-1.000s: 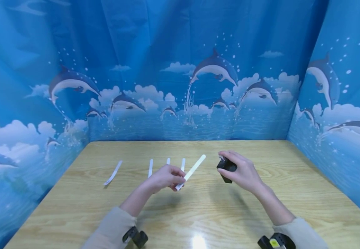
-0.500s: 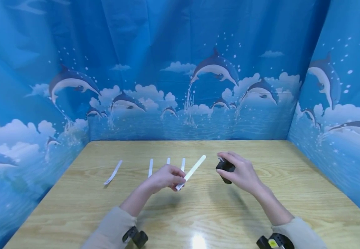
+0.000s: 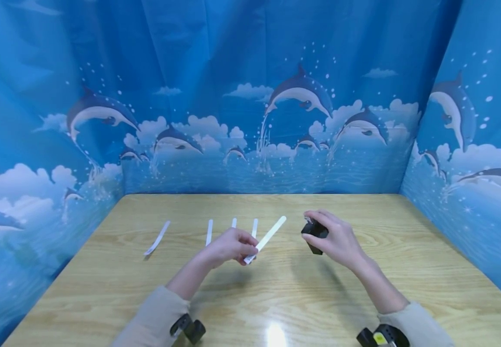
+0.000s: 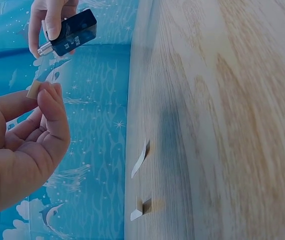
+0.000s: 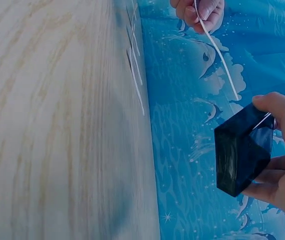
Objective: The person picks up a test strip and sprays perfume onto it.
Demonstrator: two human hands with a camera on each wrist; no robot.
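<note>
- Head view, far left: four white paper strips lie side by side on the wooden table, set apart from one another, likely so that none touches the next.
- The left hand hovers above the table just in front of them, its thumb and fingertips pinching the near end of a fifth test strip; the free end angles up and to the right, toward the other hand.
- The right hand is near, fingers curled round a small dark perfume bottle held clear of the table.
- In the left wrist view the bottle's silver nozzle seems to point toward the strip's tip, though the angle makes this hard to confirm.
</note>
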